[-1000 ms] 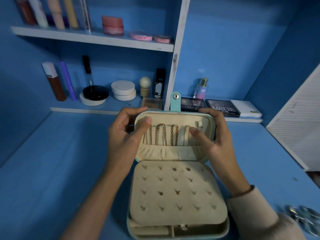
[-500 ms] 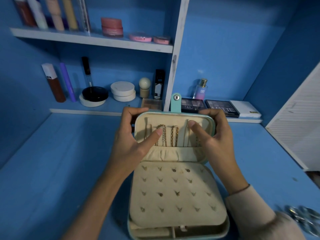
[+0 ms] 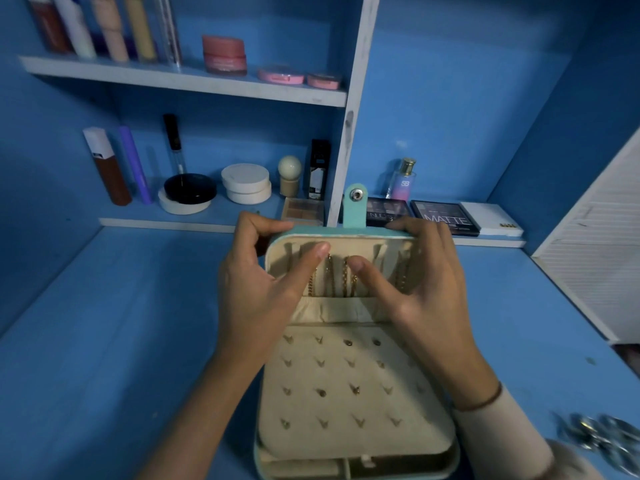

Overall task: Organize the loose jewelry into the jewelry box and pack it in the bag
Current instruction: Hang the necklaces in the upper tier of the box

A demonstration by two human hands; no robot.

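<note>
A teal jewelry box (image 3: 353,393) lies open on the blue table, its cream earring panel holding several small studs. Its raised lid (image 3: 346,237) has gold chains (image 3: 334,278) hanging above a cream pocket. My left hand (image 3: 263,282) grips the lid's left edge, fingers curled over the top and thumb lying across the chains. My right hand (image 3: 415,282) grips the lid's right edge the same way, thumb tip close to the left thumb. A blurred heap of silvery jewelry (image 3: 602,441) sits at the lower right. No bag is visible.
Behind the box, a low shelf (image 3: 166,221) carries round compacts, tubes, a perfume bottle (image 3: 403,181) and eyeshadow palettes (image 3: 445,216). An upper shelf (image 3: 180,77) holds bottles and pink jars. A white slatted panel (image 3: 595,258) stands at the right.
Both thumbs have slid inward over the chains and now nearly meet at the lid's middle. The box has not moved.
</note>
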